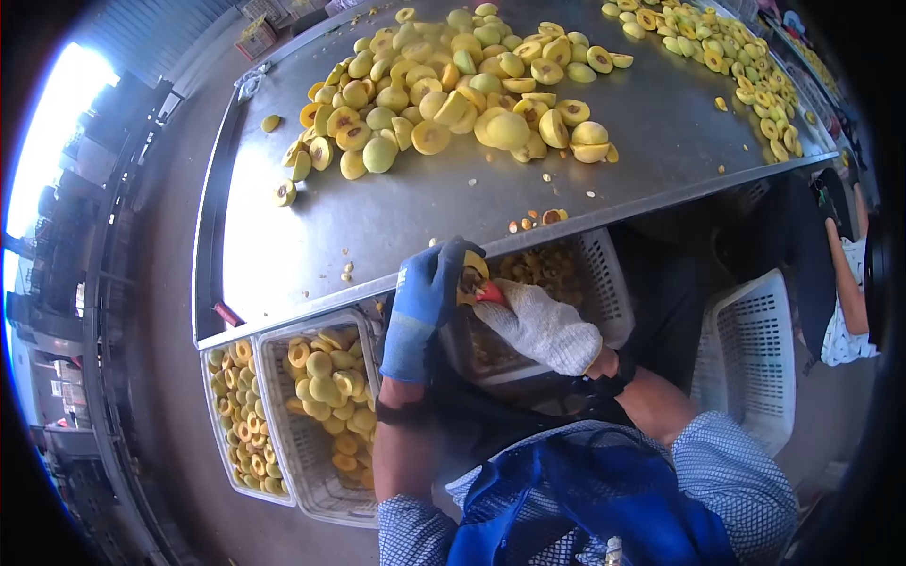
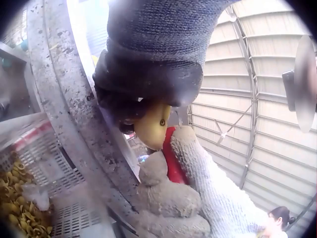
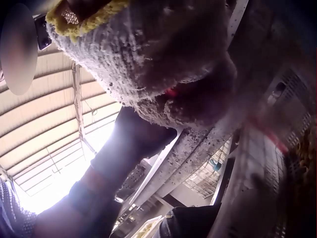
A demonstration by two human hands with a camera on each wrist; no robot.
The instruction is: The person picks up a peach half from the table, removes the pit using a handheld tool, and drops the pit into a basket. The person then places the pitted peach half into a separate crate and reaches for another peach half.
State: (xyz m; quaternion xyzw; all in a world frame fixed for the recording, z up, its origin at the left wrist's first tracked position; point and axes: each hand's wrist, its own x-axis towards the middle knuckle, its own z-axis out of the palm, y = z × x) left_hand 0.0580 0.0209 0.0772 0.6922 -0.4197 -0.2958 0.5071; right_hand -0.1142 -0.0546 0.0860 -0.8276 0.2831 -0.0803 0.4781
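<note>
My left hand (image 1: 420, 307), in a blue glove, holds a halved yellow fruit (image 1: 475, 269) just off the metal table's front edge. In a white knitted glove, my right hand (image 1: 540, 325) grips a red-handled tool (image 1: 491, 294) against that fruit. The left wrist view shows the fruit (image 2: 152, 126) between the dark glove fingers, with the red handle (image 2: 174, 158) in the white-gloved fingers (image 2: 185, 198). In the right wrist view the right hand (image 3: 163, 64) is dark and only a speck of red shows; the tool's working end is hidden.
A heap of halved fruit (image 1: 429, 137) lies on the metal table (image 1: 377, 222), with another pile (image 1: 717, 47) at the back right. Two crates of fruit (image 1: 326, 387) stand at the lower left. A crate with scraps (image 1: 609, 288) is below the hands; another crate (image 1: 750, 349) stands right, near a person.
</note>
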